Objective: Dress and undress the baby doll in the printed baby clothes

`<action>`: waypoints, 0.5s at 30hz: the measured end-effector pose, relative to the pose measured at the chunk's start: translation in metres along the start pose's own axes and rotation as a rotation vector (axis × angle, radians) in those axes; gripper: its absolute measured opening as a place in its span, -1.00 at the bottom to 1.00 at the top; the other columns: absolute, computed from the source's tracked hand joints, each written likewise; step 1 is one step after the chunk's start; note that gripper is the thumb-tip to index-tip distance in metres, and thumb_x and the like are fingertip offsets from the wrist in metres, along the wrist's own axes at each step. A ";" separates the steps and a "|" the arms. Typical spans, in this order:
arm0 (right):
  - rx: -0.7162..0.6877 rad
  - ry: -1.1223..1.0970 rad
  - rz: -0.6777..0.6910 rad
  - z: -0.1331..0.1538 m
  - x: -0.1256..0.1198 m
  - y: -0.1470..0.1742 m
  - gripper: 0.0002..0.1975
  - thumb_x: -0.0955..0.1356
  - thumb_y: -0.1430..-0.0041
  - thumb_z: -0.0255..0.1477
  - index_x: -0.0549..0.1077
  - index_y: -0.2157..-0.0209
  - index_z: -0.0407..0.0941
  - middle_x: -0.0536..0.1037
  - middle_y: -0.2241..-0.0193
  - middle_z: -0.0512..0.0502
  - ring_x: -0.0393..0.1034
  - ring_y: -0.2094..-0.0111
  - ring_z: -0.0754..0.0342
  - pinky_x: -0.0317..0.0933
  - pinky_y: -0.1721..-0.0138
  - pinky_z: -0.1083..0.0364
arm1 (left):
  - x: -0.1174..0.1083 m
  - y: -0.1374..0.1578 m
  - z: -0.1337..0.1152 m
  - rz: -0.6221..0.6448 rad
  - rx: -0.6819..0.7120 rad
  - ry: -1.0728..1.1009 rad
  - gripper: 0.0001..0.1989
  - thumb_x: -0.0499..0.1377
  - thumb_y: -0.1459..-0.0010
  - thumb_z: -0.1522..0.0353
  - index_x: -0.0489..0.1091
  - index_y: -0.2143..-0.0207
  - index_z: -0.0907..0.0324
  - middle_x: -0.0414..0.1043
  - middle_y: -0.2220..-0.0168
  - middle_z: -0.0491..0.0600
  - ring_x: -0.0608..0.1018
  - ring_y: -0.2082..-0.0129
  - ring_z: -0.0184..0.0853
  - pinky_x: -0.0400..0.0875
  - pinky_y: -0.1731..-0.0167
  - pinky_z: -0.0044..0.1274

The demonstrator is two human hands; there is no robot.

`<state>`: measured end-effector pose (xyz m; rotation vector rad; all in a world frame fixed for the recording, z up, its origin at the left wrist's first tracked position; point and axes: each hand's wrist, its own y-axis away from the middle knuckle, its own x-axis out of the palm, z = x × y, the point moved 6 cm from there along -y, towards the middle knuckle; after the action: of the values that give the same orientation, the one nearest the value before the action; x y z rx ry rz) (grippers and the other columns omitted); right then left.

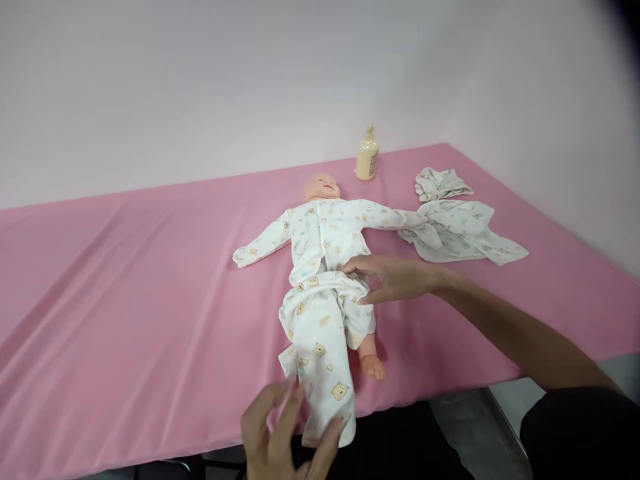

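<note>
A baby doll (323, 187) lies on its back in a white printed top (340, 230), arms spread. White bear-print trousers (324, 337) lie over its hips and legs. One trouser leg stretches toward the near edge, its end hanging over. The doll's bare foot (373, 365) shows below the other, bunched-up leg. My right hand (400, 277) is at the waistband, fingertips against the cloth, thumb and fingers apart. Beside the long trouser leg's lower end is my left hand (290, 433), open, with thumb and fingers spread around the cloth.
A pink sheet (150, 300) covers the table. A cream pump bottle (367, 159) stands at the back by the wall. To the right lie a crumpled printed cloth (440, 183) and a second, spread-out one (460, 230) by the doll's sleeve.
</note>
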<state>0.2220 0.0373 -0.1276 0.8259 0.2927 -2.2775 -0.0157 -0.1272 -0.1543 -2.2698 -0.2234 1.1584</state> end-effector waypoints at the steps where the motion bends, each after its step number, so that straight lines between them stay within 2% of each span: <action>1: -0.008 0.042 -0.045 0.002 0.001 -0.002 -0.59 0.40 -0.14 -0.38 0.41 -0.04 -0.11 0.51 0.09 -0.10 0.37 0.13 0.04 0.23 0.12 0.07 | 0.007 -0.007 -0.004 0.028 0.044 -0.030 -0.42 0.31 -0.13 0.31 0.25 -0.19 0.04 0.24 -0.12 0.15 0.46 -0.05 -0.09 0.55 0.09 -0.23; 4: -0.027 0.096 -0.204 0.013 0.002 -0.006 -0.80 0.35 -0.22 -0.38 0.46 0.13 -0.13 0.52 0.27 -0.06 0.32 0.31 0.10 0.15 0.28 0.11 | 0.028 -0.020 -0.008 0.234 0.091 -0.042 -0.35 0.17 -0.27 0.30 0.03 -0.35 0.04 0.14 -0.24 0.19 0.37 -0.17 -0.07 0.50 -0.01 -0.20; 6: -0.034 0.045 -0.304 0.021 0.003 -0.007 -0.83 0.35 -0.24 -0.35 0.45 0.18 -0.13 0.50 0.31 -0.04 0.30 0.33 0.11 0.12 0.30 0.12 | 0.031 -0.021 -0.006 0.308 0.105 0.020 -0.43 0.12 -0.30 0.36 0.11 -0.33 -0.03 0.14 -0.24 0.13 0.40 -0.14 -0.15 0.52 0.00 -0.29; 8: -0.018 -0.056 -0.380 0.024 0.006 -0.008 -0.83 0.37 -0.22 -0.31 0.43 0.25 -0.13 0.46 0.37 0.01 0.26 0.36 0.14 0.09 0.32 0.13 | 0.025 -0.020 -0.003 0.298 0.120 0.119 -0.52 0.08 -0.32 0.43 0.24 -0.25 -0.09 0.16 -0.21 0.06 0.44 -0.10 -0.23 0.54 0.01 -0.36; 11: 0.056 -0.230 -0.455 0.021 0.013 -0.012 -0.67 0.43 -0.13 -0.20 0.30 0.45 -0.12 0.27 0.49 0.09 0.11 0.45 0.19 0.00 0.42 0.14 | 0.014 -0.022 0.005 0.296 0.133 0.256 -0.53 0.04 -0.31 0.50 0.33 -0.19 -0.10 0.27 -0.11 0.01 0.51 0.00 -0.32 0.58 0.06 -0.46; 13: 0.121 -0.318 -0.440 0.016 0.020 -0.015 -0.54 0.43 -0.09 -0.11 0.16 0.53 -0.10 0.13 0.54 0.12 -0.01 0.49 0.21 -0.09 0.48 0.14 | 0.011 -0.025 0.008 0.342 0.151 0.312 -0.55 0.07 -0.29 0.51 0.37 -0.16 -0.08 0.34 -0.06 -0.01 0.54 0.05 -0.34 0.60 0.13 -0.53; 15: 0.166 -0.350 -0.391 0.012 0.026 -0.017 -0.48 0.38 -0.14 -0.06 0.07 0.56 -0.09 0.03 0.56 0.12 -0.09 0.52 0.22 -0.16 0.51 0.13 | 0.010 -0.029 0.013 0.367 0.115 0.330 -0.59 0.08 -0.30 0.50 0.41 -0.11 -0.06 0.37 -0.05 -0.02 0.55 0.05 -0.35 0.59 0.15 -0.58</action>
<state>0.1896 0.0310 -0.1352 0.4604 0.1111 -2.7907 -0.0171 -0.0942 -0.1509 -2.4147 0.3924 0.9153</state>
